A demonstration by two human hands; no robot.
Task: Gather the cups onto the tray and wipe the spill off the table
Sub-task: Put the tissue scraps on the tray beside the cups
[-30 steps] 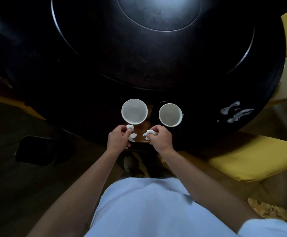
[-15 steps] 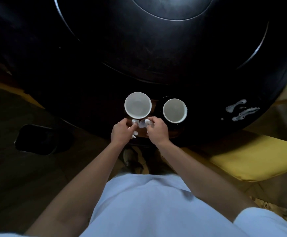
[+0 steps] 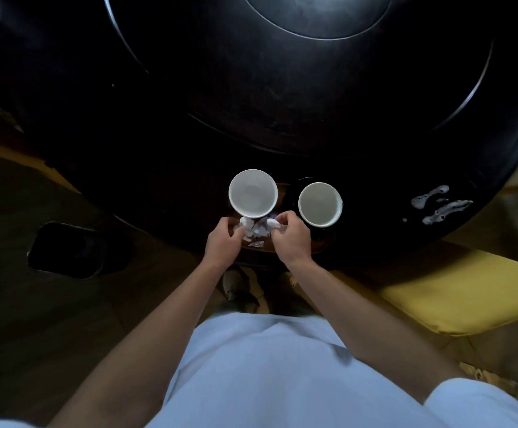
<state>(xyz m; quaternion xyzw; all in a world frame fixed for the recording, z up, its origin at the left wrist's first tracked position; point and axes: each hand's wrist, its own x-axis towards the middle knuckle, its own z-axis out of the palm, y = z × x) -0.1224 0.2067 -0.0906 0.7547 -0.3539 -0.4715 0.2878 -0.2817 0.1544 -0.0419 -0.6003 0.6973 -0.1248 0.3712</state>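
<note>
Two white cups stand side by side on a dark brown tray (image 3: 319, 247) at the near edge of the round black table (image 3: 282, 103): the left cup (image 3: 253, 193) and the right cup (image 3: 320, 204). Just in front of them my left hand (image 3: 222, 244) and my right hand (image 3: 291, 239) both pinch a crumpled white tissue (image 3: 256, 228) between them. A whitish spill (image 3: 439, 205) lies in streaks on the table's right side, well apart from both hands.
A raised round turntable (image 3: 322, 20) fills the table's middle. A yellow chair seat (image 3: 467, 291) sits at the right under the table edge. A dark bin (image 3: 66, 250) stands on the floor at the left.
My hands have come together and moved slightly forward toward the cups; the tissue pieces they held apart are now bunched between them.
</note>
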